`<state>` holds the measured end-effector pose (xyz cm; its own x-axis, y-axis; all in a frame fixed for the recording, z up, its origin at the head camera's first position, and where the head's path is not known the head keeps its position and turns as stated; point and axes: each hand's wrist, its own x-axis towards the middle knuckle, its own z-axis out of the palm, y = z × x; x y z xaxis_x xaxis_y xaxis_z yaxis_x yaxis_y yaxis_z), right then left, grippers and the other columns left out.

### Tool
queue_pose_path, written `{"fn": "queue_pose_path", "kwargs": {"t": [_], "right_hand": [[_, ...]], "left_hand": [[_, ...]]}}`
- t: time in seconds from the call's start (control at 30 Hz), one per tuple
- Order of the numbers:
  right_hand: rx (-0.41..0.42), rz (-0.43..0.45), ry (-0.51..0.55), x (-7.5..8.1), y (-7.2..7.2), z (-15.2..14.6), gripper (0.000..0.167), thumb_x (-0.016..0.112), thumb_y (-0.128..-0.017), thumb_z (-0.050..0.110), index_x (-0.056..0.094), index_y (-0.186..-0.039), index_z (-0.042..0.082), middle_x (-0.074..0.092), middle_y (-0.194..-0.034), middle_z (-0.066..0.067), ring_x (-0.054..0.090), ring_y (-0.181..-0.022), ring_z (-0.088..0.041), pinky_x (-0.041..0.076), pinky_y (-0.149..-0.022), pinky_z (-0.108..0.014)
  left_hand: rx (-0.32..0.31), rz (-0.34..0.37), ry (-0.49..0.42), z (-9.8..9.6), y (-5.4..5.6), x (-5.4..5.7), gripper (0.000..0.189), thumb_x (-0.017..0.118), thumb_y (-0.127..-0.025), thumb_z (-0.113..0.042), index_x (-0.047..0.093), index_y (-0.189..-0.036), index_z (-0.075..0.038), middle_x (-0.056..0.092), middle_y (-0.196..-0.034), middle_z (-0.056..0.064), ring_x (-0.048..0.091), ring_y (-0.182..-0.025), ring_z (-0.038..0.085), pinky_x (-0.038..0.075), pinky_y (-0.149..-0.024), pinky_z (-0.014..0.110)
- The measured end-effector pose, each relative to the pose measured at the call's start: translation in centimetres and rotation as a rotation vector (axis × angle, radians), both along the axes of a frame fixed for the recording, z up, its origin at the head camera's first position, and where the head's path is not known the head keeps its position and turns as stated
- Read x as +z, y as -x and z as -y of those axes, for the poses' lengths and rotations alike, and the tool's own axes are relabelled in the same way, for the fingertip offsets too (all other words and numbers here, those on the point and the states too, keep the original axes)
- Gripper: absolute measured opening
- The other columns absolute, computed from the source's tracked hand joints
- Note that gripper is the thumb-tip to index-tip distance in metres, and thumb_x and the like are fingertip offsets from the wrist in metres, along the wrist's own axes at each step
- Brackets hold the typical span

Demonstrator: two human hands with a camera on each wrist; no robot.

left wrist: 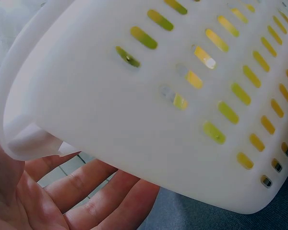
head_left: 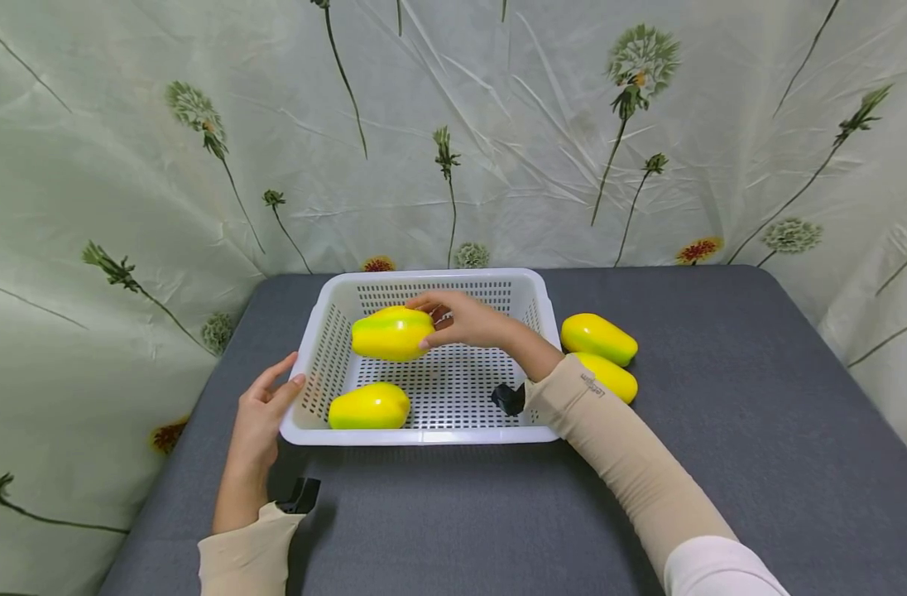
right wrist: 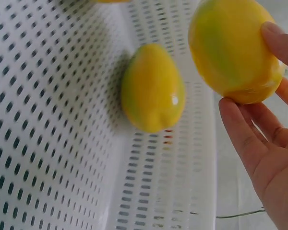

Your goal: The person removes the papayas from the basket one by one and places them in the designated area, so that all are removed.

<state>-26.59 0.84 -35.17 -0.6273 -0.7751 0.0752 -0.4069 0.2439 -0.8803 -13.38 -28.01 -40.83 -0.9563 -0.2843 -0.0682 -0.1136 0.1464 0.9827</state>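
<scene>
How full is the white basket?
Basket partly full: one yellow fruit lies near its front left corner, another by the far wall; much floor is bare. The right hand holds a third fruit over it.

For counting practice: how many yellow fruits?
5: one fruit in the right hand, a front fruit and a rear fruit in the basket, two fruits on the table. Others may be hidden.

Gray table [head_left: 751,430] bearing-surface: 1 white basket [head_left: 424,438], 2 yellow fruits [head_left: 599,336].
</scene>
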Motion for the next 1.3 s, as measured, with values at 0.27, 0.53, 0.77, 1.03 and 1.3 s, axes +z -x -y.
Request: {"fn": "queue_pose_path", "kwargs": {"t": [0.27, 0.53, 0.77, 1.03, 1.3], "right_hand": [[-0.034, -0.008, 0.089, 0.9, -0.7, -1.6, 0.055, 0.072, -0.077, 0.01, 0.048, -0.126, 0.005, 0.049, -0.121, -0.006, 0.049, -0.103, -0.02, 0.043, -0.087, -0.031], [-0.077, -0.065, 0.125, 1.2, -1.4, -4.4, 0.056, 0.071, -0.077, 0.016, 0.047, -0.128, 0.007, 0.049, -0.122, -0.003, 0.049, -0.101, -0.019, 0.041, -0.089, -0.037], [-0.123, -0.096, 0.128, 1.7, -2.0, -7.1, 0.057, 0.071, -0.078, 0.015, 0.046, -0.129, 0.006, 0.047, -0.123, -0.005, 0.047, -0.103, -0.022, 0.039, -0.091, -0.037], [-0.191, -0.163, 0.111, 2.1, -2.5, -10.4, 0.058, 0.07, -0.078, 0.012, 0.045, -0.129, 0.004, 0.045, -0.123, -0.007, 0.046, -0.104, -0.024, 0.039, -0.091, -0.044], [-0.296, -0.177, 0.064, 2.0, -3.3, -14.0, 0.057, 0.069, -0.079, 0.011, 0.044, -0.13, 0.004, 0.045, -0.124, -0.009, 0.046, -0.103, -0.024, 0.038, -0.09, -0.045]], "left_hand": [[-0.005, 0.001, 0.0, 0.0, 0.0, -0.1, 0.051, 0.057, -0.089, -0.023, 0.04, -0.135, -0.008, 0.063, -0.084, -0.013, 0.063, -0.069, 0.01, 0.051, -0.054, 0.029], [-0.011, -0.006, -0.008, 0.0, 0.0, 0.0, 0.052, 0.058, -0.089, -0.022, 0.04, -0.135, -0.006, 0.063, -0.084, -0.014, 0.063, -0.07, 0.01, 0.051, -0.055, 0.028], [-0.014, -0.018, -0.012, 0.0, 0.0, 0.1, 0.051, 0.057, -0.089, -0.021, 0.04, -0.135, -0.006, 0.063, -0.085, -0.014, 0.063, -0.071, 0.009, 0.051, -0.056, 0.028], [-0.014, -0.016, -0.01, 0.0, -0.1, 0.2, 0.051, 0.057, -0.089, -0.021, 0.04, -0.135, -0.006, 0.063, -0.084, -0.013, 0.063, -0.07, 0.01, 0.051, -0.055, 0.028], [-0.008, -0.017, -0.01, 0.0, -0.1, 0.2, 0.051, 0.058, -0.088, -0.021, 0.041, -0.134, -0.005, 0.063, -0.083, -0.014, 0.063, -0.069, 0.01, 0.051, -0.055, 0.027]]}}
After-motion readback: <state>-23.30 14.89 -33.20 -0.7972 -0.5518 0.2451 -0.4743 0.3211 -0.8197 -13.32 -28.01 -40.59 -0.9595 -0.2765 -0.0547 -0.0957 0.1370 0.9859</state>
